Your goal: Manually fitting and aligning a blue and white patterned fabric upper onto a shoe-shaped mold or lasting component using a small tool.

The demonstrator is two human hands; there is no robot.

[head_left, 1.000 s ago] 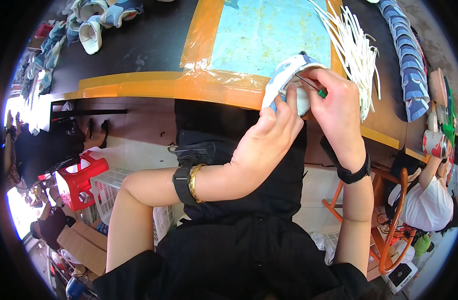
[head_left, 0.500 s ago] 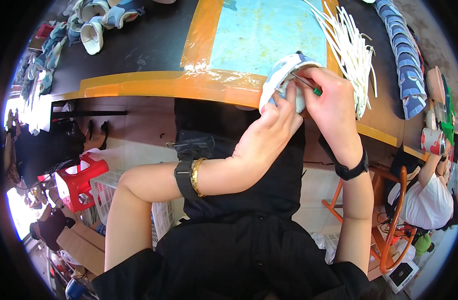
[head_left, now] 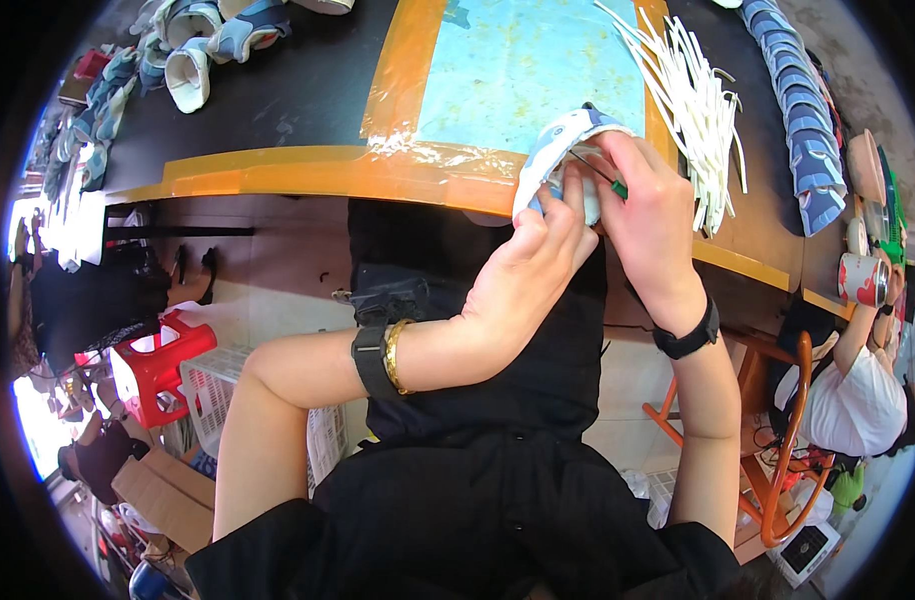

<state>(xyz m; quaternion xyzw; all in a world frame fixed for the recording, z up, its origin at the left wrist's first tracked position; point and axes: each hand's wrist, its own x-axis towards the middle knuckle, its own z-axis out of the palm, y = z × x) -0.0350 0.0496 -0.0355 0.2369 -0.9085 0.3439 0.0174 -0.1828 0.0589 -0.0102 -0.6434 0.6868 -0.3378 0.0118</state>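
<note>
Head view, looking down over the lap to the table edge (head_left: 308, 175). Both hands meet at a white-and-blue shoe upper (head_left: 556, 150), held just above the near rim of the table. Left hand (head_left: 533, 275): fingers curled up around the lower side of the upper, grasping it from beneath. Right hand (head_left: 650, 215): closed on the upper's far side, fingers pinching a thin green-handled tool (head_left: 603, 178) whose tip lies against the material. Long axis of the upper: tilted, running from the left fingertips up and away toward the pale blue mat (head_left: 533, 65); the rounded end points away from the body, the open side faces the palms. Just beyond the right knuckles lies a bundle of white strips (head_left: 693, 95), near but apart; farther to the right, a row of blue uppers (head_left: 803, 125). Beyond the left hand, the mat offers open surface. Below both wrists, free space over the black-clothed lap. Further uppers (head_left: 193, 50) lie well apart, far left.
</note>
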